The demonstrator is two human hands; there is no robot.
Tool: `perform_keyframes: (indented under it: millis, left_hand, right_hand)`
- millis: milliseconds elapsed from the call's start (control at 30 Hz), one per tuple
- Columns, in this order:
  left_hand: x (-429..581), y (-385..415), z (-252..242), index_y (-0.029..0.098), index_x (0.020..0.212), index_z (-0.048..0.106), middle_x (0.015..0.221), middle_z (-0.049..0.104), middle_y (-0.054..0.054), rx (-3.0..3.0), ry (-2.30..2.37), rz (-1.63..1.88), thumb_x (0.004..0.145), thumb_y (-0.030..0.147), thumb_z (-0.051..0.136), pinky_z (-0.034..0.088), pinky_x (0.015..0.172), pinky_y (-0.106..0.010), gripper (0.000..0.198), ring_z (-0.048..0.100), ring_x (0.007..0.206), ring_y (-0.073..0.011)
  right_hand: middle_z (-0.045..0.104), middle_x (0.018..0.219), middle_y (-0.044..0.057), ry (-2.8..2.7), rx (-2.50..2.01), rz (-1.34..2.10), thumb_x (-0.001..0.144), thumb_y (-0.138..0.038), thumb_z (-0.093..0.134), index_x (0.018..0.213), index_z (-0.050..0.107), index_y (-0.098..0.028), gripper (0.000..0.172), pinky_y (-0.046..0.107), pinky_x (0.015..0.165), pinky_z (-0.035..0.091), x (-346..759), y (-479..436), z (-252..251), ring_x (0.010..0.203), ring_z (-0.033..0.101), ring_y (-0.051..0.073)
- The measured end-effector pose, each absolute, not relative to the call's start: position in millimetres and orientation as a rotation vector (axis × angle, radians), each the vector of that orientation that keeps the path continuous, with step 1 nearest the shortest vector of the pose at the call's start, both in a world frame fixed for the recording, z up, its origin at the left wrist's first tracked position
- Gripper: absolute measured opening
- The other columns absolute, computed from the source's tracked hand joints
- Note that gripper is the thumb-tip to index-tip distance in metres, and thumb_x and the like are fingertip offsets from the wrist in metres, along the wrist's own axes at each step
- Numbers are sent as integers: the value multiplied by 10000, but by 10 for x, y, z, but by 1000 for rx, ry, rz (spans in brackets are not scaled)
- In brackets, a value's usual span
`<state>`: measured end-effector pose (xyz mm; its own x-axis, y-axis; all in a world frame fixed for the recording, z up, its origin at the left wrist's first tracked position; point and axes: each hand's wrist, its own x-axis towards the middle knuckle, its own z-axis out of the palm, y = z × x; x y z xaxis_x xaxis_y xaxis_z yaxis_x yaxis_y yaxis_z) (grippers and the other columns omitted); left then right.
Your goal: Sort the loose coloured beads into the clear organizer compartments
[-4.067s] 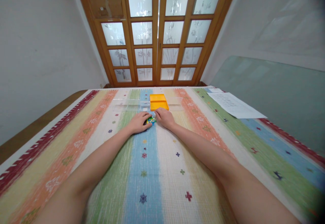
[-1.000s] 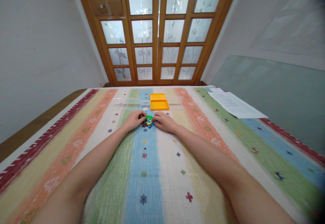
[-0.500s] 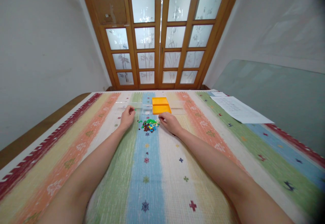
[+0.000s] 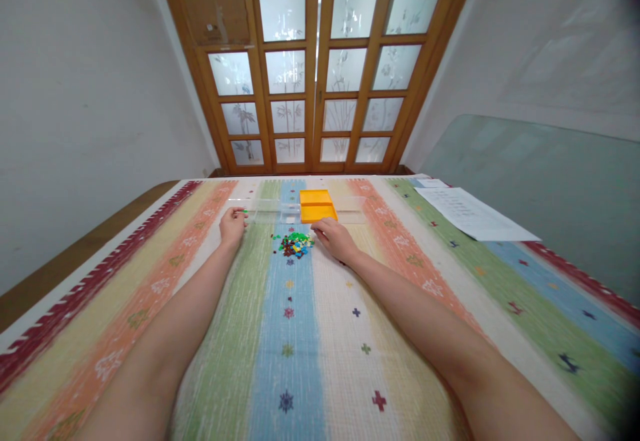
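Note:
A pile of small pieces [image 4: 297,245] in green, brown, blue, yellow and cream lies on the striped cloth. My left hand [image 4: 233,225], left of the pile, pinches a small green piece [image 4: 245,211] at the left part of a clear plastic case [image 4: 265,211]. My right hand [image 4: 334,235] rests at the pile's right edge with its fingers drawn together; whether something tiny is between them is hidden. Just beyond it sits a yellow two-part box [image 4: 317,213].
Clear plastic [image 4: 355,209] also extends right of the yellow box. White paper sheets [image 4: 473,213] lie at the table's right side. The striped tablecloth [image 4: 287,367] covers the table, and wooden glass-paned doors [image 4: 315,67] stand behind it.
My left hand has moved left and slightly away from the pile, carrying the green piece over the clear case. My right hand has hardly moved.

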<state>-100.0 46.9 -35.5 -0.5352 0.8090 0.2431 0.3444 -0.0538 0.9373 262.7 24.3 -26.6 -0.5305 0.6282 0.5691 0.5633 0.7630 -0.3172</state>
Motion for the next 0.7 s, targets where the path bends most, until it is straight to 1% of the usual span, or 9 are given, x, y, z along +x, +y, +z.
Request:
perform_keyframes:
  millis: [167,433,567,700]
  left_hand:
    - [-1034,496,-407,185,1085,684,967,769,-57,1192,1773,1650,793,268,539,466,519,-202,337,579,530,-93]
    - [-1053,519,-456,172,1142,688,1027,778,-77,1201,1775,1615,802,276,512,481,525,-213,396,585,534,-92]
    - [-1044,497,-438,177,1118,703,982,777,-62,1259,1828,1593,812,284,530,485,569,-228,368,608,573,-113]
    - [-999,443,-387,207,1055,734,920,776,-37,1441,1886,1495,839,304,549,501,662,-264,301,656,653,-155]
  right_hand:
    - [688,1007,76,-2266,-849,84,1018,-167,556,1091,701,-229,173,332,841,458,2627,252,-277,960,602,224]
    - [691,991,73,-2260,-832,80,1013,-171,568,1072,707,-231,162,334,836,461,2630,266,-296,951,608,225]
    - [703,1007,78,-2219,-828,117,994,-155,575,1083,713,-227,179,339,849,471,2629,289,-315,958,618,227]
    - [723,1008,75,-2124,-887,159,973,-155,568,1056,720,-226,188,347,855,480,2688,363,-302,939,633,225]
